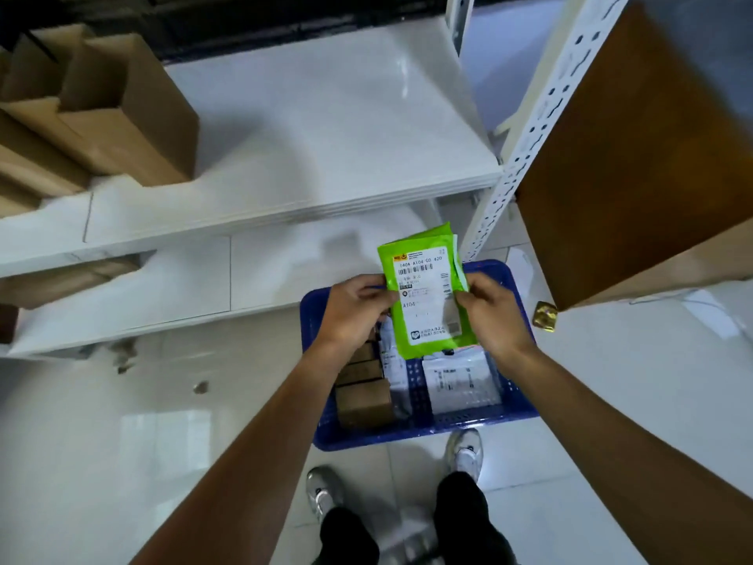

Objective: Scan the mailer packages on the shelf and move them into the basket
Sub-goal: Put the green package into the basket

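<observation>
Shiny white floor tiles (122, 422) lie under the blue plastic basket (415, 432), and above it the left hand (354, 307) and right hand (491, 309) pinch a green plastic mailer (423, 295), which might slip and land outside.

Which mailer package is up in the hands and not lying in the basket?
The bright green mailer: the left hand and right hand pinch its side edges over the blue basket, while the white mailers lie flat inside it.
</observation>
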`<state>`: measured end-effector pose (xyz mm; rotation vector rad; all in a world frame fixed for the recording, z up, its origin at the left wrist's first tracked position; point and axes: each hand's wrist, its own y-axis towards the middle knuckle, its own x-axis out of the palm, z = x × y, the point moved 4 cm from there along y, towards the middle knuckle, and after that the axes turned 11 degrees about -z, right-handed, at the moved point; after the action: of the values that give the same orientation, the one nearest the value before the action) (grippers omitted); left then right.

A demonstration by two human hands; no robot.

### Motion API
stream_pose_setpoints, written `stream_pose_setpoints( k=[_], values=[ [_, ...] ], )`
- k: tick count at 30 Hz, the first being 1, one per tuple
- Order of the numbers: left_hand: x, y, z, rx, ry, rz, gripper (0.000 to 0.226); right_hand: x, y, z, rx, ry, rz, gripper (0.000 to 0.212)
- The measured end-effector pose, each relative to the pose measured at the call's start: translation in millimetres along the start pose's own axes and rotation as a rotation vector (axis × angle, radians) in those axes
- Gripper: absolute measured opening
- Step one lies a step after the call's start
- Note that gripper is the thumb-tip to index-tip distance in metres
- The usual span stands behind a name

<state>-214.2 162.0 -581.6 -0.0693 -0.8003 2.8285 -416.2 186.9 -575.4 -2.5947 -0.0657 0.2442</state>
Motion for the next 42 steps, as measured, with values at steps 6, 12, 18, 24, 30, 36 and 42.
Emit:
stream_pose_setpoints(
  k=[6, 12, 18, 24, 30, 36, 42],
  values=[
    [23, 38, -68, -0.165, 0.160, -0.081, 0.012, -9, 19, 77, 0.113, 0.042, -0.019, 0.029],
    [49, 88, -132, -0.187, 0.412, -0.156, 0.008, -15, 55, 176, 0.214, 0.094, 0.048, 0.031],
    [80, 140, -204, -0.326, 0.323, -0.236, 0.019, -25, 90, 246, 0.311, 0.039, 0.134, 0.033],
    [104, 200, -264, -0.360, 0.340, -0.221, 0.024, -45, 140, 309, 0.366, -0.032, 0.150, 0.022],
    [126, 263, -311, -0.341, 0.431, -0.223, 0.011, -59, 182, 379, 0.469, -0.096, 0.094, 0.018],
    [146, 316, -357, -0.362, 0.381, -0.145, 0.017, -70, 233, 429, 0.469, -0.096, 0.127, 0.026],
    [163, 363, -383, -0.377, 0.223, -0.043, 0.013, -81, 279, 444, 0.346, -0.295, 0.205, 0.028]
  ],
)
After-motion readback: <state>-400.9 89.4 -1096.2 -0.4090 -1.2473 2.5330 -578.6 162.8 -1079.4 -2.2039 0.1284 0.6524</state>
